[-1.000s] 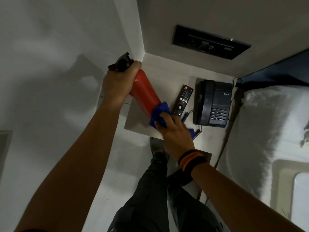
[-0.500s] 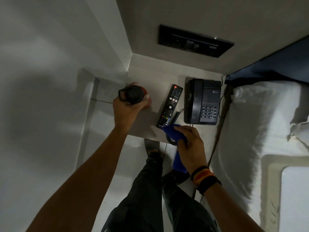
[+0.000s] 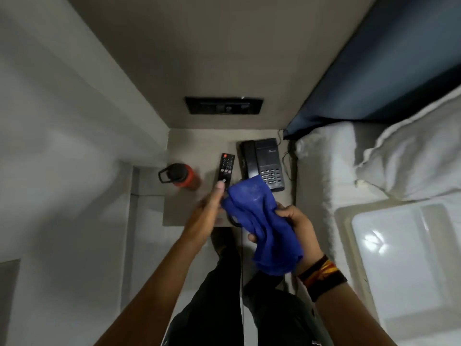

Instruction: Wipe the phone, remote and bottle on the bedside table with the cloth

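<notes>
The red bottle (image 3: 188, 178) with a black lid stands upright at the left of the bedside table (image 3: 185, 146), with no hand on it. A black remote (image 3: 225, 166) lies in the middle, and a black desk phone (image 3: 263, 159) sits to its right. My right hand (image 3: 295, 227) grips a blue cloth (image 3: 257, 221) above the table's front edge. My left hand (image 3: 208, 209) is blurred, its fingers stretched to the cloth's left edge beside the remote's near end. The cloth hides the phone's near corner.
A bed with white linen (image 3: 349, 171) and a dark blue headboard (image 3: 386, 71) runs along the right. A black switch panel (image 3: 223, 105) is on the wall above the table. White walls close in on the left. My legs (image 3: 224, 295) stand below the table.
My left hand set the bottle upright on the table, let it go and moved right to the cloth. My right hand lifted the cloth up in front of the phone.
</notes>
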A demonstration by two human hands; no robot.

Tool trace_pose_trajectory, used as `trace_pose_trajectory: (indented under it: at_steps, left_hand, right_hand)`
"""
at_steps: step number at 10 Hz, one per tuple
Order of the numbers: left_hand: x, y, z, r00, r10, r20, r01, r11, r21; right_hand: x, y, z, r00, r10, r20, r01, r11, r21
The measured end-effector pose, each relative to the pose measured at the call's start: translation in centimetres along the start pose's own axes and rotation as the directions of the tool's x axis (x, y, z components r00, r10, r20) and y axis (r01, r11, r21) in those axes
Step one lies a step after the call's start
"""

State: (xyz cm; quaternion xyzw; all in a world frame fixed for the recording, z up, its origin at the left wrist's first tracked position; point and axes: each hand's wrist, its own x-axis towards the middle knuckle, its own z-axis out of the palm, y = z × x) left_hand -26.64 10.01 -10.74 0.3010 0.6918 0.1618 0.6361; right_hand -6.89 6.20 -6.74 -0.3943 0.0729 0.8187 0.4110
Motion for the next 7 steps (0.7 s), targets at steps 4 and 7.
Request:
trace_pose_trajectory:
  at_steps: [4, 7]
  left_hand:
    - [-8.3, 7.2, 20.3, 0.856, 0.369, 0.362, -0.493, 0.792, 0.36]
    - [-9.4, 3.3, 30.9, 0.854, 0.391, 0.345, -0.519, 0.692, 0.501]
  right_hand:
    - [-21.0, -2.2, -13.0, 0.712, -0.443, -0.546, 0.261, 0.888, -0.379]
    - [-21.2, -3.3, -22.9, 0.544, -0.399, -0.738, 0.402, 0.896, -0.189]
